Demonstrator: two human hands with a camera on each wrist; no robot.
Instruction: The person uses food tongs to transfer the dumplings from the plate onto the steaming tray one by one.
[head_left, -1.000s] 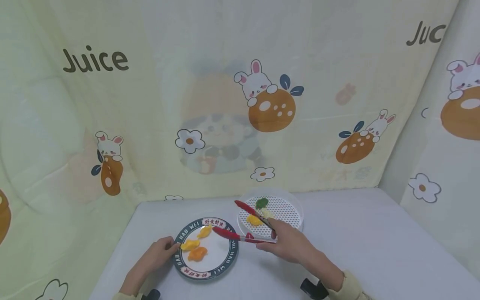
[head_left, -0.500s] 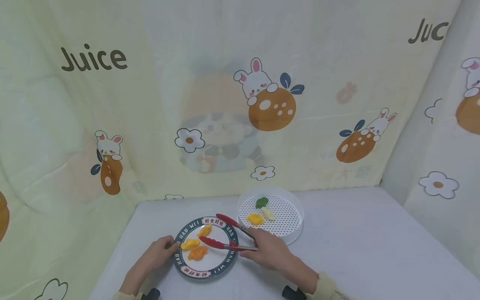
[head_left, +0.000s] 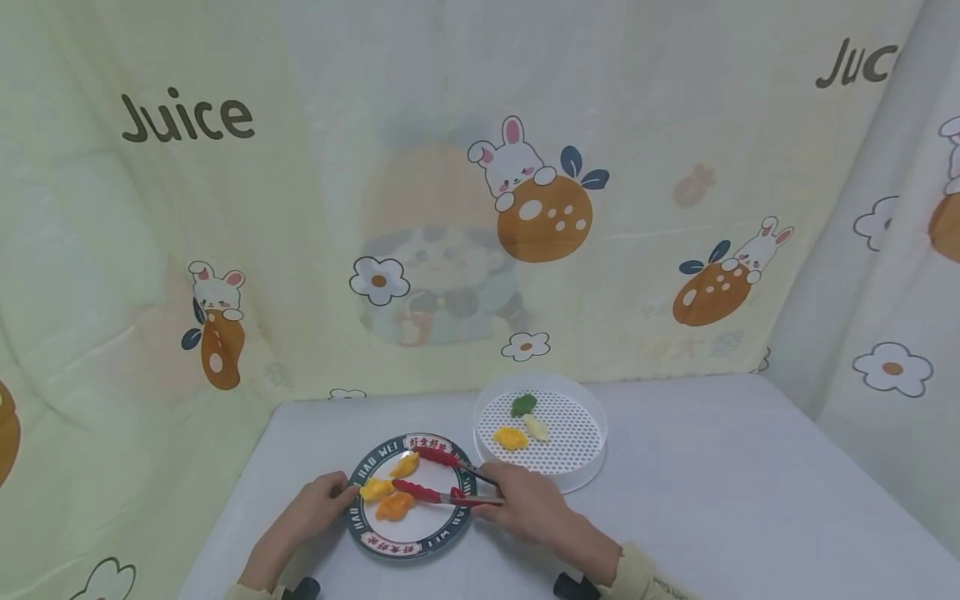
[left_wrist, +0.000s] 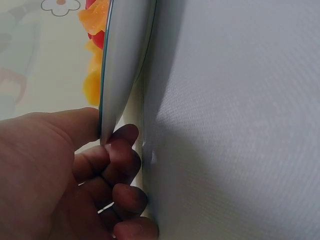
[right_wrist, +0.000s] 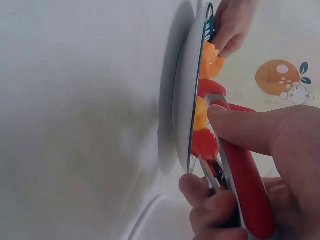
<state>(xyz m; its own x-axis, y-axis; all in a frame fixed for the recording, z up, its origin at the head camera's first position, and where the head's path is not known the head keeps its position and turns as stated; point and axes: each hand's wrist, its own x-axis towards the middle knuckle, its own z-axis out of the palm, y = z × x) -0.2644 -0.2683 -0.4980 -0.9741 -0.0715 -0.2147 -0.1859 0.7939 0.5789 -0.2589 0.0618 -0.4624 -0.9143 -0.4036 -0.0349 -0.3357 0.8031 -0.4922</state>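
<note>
My left hand (head_left: 321,506) pinches the left rim of a white plate with a dark patterned border (head_left: 431,523), thumb above and fingers below in the left wrist view. My right hand (head_left: 528,506) grips metal tongs with red tips and red handles (right_wrist: 245,187). The spread red tips of the tongs are over the plate. One tip lies beside the upper yellow dumpling-shaped piece (head_left: 405,465); the other touches or nearly touches the left yellow piece (head_left: 376,489). An orange piece (head_left: 394,506) lies just below them. Whether the tongs squeeze any piece is unclear.
Behind and right of the plate stands a round white perforated tray (head_left: 573,446). In it lie a green piece (head_left: 523,405), a pale piece (head_left: 536,427) and a yellow piece (head_left: 511,438). A printed curtain (head_left: 637,167) hangs along the table's back edge.
My right hand has moved left with the tongs, from in front of the tray to over the plate. The two yellow pieces on the plate have shifted slightly left. My left hand stays put.
</note>
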